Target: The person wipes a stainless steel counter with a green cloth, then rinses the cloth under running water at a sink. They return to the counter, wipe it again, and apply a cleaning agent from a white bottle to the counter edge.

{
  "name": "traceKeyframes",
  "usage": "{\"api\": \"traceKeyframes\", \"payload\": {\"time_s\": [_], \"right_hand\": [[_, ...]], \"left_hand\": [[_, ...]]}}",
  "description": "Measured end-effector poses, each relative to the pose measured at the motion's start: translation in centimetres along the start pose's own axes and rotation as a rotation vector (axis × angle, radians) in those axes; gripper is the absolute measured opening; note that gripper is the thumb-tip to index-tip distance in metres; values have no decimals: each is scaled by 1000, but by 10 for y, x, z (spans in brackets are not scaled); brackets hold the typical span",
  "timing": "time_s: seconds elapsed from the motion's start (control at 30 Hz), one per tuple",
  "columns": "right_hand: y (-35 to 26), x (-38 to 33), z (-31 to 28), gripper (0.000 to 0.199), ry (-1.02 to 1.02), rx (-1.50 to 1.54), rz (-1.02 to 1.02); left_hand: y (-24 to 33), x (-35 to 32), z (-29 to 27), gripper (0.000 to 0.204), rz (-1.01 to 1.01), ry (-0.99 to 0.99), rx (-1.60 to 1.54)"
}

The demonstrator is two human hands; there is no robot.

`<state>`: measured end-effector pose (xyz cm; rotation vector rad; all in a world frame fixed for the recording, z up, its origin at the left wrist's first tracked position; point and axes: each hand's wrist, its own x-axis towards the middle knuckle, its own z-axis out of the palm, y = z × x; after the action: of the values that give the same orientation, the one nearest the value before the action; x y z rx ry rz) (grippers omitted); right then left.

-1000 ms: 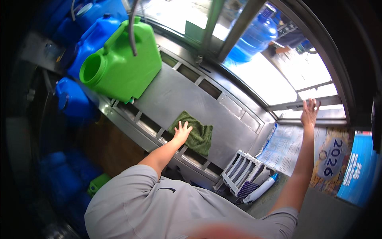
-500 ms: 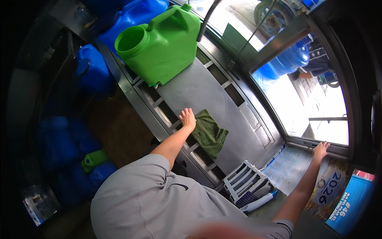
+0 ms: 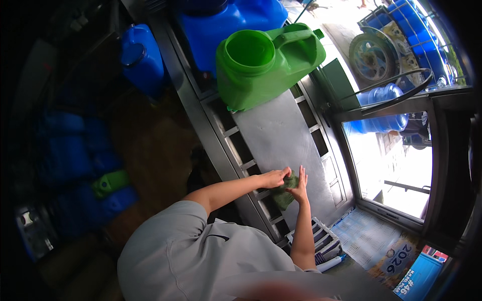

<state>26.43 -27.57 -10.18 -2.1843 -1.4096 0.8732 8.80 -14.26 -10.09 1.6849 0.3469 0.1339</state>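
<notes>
A dark green cloth (image 3: 284, 199) lies bunched on the grey metal counter (image 3: 273, 128), partly covered by both hands. My left hand (image 3: 274, 178) has its fingers curled and pinched on the cloth's upper part. Close beside it on the right, my right hand (image 3: 299, 188) touches the cloth with its fingers stretched up and the thumb apart. Farther up the counter stands a green jerrycan (image 3: 271, 75) with a wide round mouth and a handle, its mouth uncapped.
Behind the green jerrycan is a large blue container (image 3: 241, 25). Another blue jug (image 3: 143, 60) stands at the left. A framed glass window (image 3: 389, 165) borders the counter's right side. A slatted plastic rack (image 3: 321, 241) and a printed calendar sheet (image 3: 369, 236) lie near my right forearm.
My right hand has left the window's lower frame and come to the cloth. My left hand has moved onto the cloth, which is now bunched up. The view has shifted.
</notes>
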Motion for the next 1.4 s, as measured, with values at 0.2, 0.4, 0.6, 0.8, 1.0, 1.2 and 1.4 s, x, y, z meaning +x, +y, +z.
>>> {"api": "traceKeyframes", "payload": {"time_s": [0.2,0.4,0.6,0.8,1.0,1.2,1.4], "right_hand": [[-65,12,34,90,-352,182,20],[-190,57,130,82,-459,630,296],[-298,83,208,74,-529,1468,390],[-325,88,216,67,-436,1838,182],[-334,56,158,50,-68,1701,397],[-324,111,186,70,-120,1318,756],[-293,144,243,85,149,274,637]], "left_hand": [[122,-80,-95,38,389,-177,126],[164,-177,-240,47,254,-234,36],[192,-223,-303,48,223,-311,367],[219,-244,-335,51,255,-185,589],[184,-269,-422,54,17,94,322],[11,-237,-458,46,-183,282,673],[-119,-178,-375,81,-537,480,891]]}}
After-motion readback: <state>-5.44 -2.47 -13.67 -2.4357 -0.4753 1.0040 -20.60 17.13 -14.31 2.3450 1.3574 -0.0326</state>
